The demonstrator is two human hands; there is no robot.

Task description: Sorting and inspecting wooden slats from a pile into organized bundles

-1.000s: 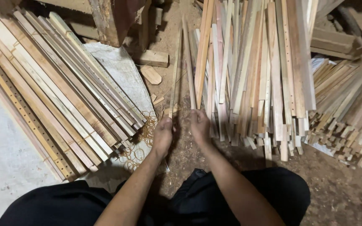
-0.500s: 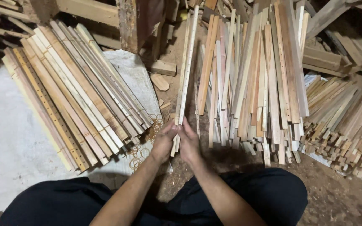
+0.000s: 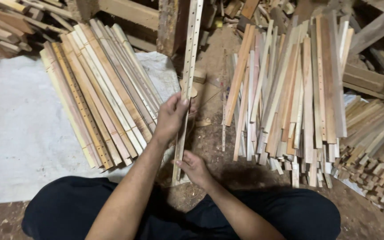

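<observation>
A long, pale wooden slat with a row of small holes along it point(image 3: 187, 75) runs from the top centre of the frame down to the lower middle, tilted slightly so its near end sits lower and a little to the left. The left hand point(image 3: 170, 116) is wrapped around the slat about midway along its visible length, fingers curled over it and thumb on the near side. The right hand point(image 3: 195, 167) is lower in the frame, near the slat's bottom end, with its fingers pinching the slat's right edge.

To the left of the hands, a neat stack of long light-brown and pale wooden slats point(image 3: 98, 89) lies fanned diagonally across a white woven sheet point(image 3: 18, 133) that covers the left part of the floor. To the right, a larger, looser pile of reddish and pale wooden slats point(image 3: 290, 98) stands spread from the upper centre to the middle right of the frame. At the far right edge lies a heap of shorter wooden sticks point(image 3: 374, 151). A thick, rough wooden post point(image 3: 172, 24) rises at the top centre, just left of the held slat's upper part. The bare earthen floor strewn with sawdust point(image 3: 210, 138) shows between the two piles. The person's dark trousers point(image 3: 76, 209) fill the bottom of the frame.
</observation>
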